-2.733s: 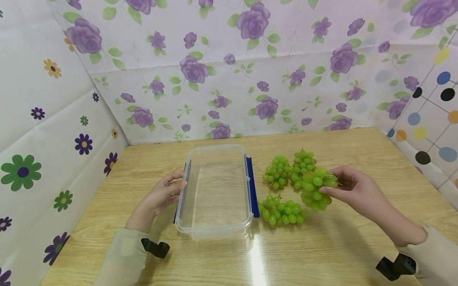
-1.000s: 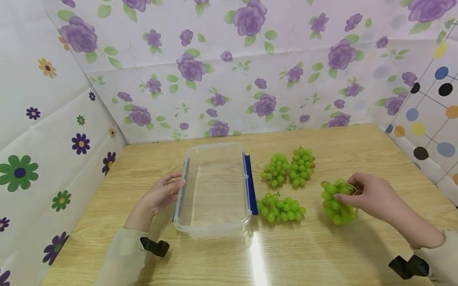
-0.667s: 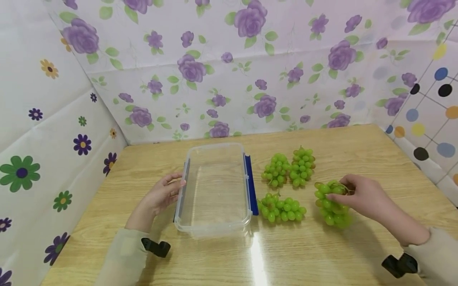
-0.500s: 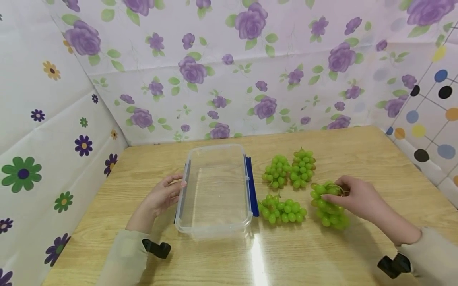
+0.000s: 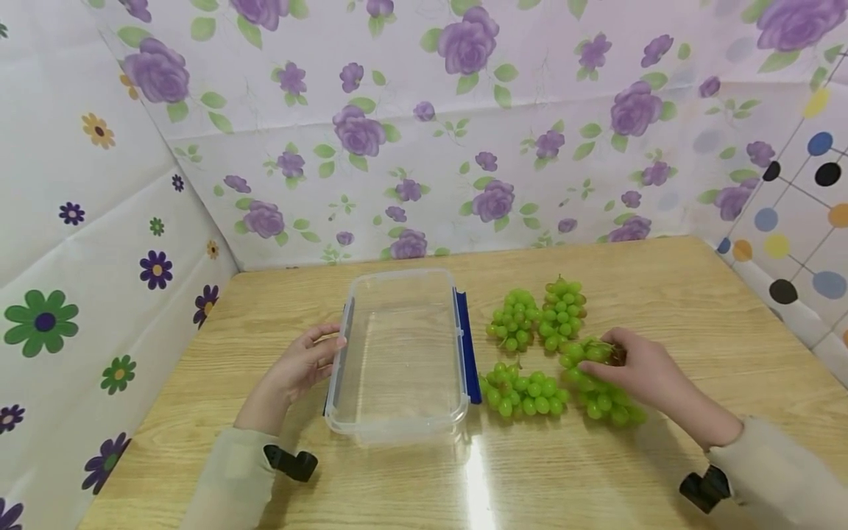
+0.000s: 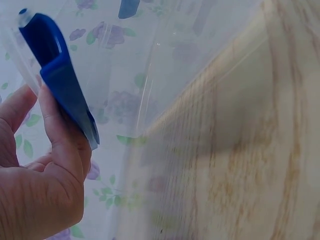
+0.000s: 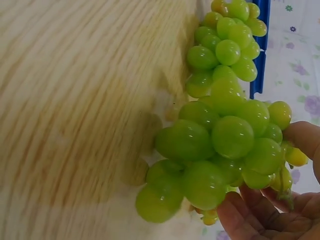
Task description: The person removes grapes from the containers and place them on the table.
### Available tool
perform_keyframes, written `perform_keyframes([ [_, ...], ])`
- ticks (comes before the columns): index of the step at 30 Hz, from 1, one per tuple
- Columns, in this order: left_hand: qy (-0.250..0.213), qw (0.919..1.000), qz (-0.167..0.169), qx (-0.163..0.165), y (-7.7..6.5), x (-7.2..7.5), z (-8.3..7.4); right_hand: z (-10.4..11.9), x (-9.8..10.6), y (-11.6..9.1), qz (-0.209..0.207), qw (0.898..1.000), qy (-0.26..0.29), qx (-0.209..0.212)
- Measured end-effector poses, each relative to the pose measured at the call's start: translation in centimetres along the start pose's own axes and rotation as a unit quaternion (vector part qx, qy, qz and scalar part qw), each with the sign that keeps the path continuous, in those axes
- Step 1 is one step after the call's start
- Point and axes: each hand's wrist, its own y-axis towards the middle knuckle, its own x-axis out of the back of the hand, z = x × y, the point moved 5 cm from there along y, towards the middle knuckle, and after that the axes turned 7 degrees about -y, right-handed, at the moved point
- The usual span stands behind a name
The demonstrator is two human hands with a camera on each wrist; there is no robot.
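A clear plastic food container (image 5: 403, 427) with blue side latches stands lidless on the table. My left hand (image 5: 308, 362) pinches its left wall at the rim, thumb on top; in the left wrist view its fingers lie beside the blue latch (image 6: 62, 75). My right hand (image 5: 639, 368) holds a bunch of green grapes (image 5: 606, 401) by its stem end, low over the table. In the right wrist view the thumb and fingers are around the held bunch's stem side. Three more grape bunches lie between that hand and the container: one in front (image 5: 526, 391), two behind (image 5: 514, 320).
The wooden table (image 5: 530, 471) reaches back to a flower-patterned sheet (image 5: 430, 184). A daisy-print sheet (image 5: 119, 294) stands at the left and a dotted one (image 5: 795, 243) at the right. Bare tabletop runs along the front.
My right hand first carried the grape bunch right, away from the other bunches, then back left and lower, close beside the front bunch. My left hand has stayed on the container's rim.
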Motion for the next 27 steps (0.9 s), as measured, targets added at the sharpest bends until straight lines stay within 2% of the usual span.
perform_keyframes([
  [8,0.002,1.0000,-0.002,-0.005,-0.2,-0.2,0.0,0.2,-0.5,0.6,0.002,1.000,-0.003,0.006],
  [16,0.081,0.9962,-0.029,-0.008,-0.5,-0.4,-0.7,-0.2,-1.0,1.1,0.015,1.000,-0.002,0.003],
  [20,0.097,0.9942,-0.043,-0.013,-0.3,-0.5,-0.8,-0.3,-1.1,1.1,0.020,1.000,0.002,0.000],
  [27,0.130,0.9897,-0.059,-0.007,-0.3,-0.4,-1.1,-0.1,-0.2,1.3,-0.020,0.999,-0.015,0.035],
])
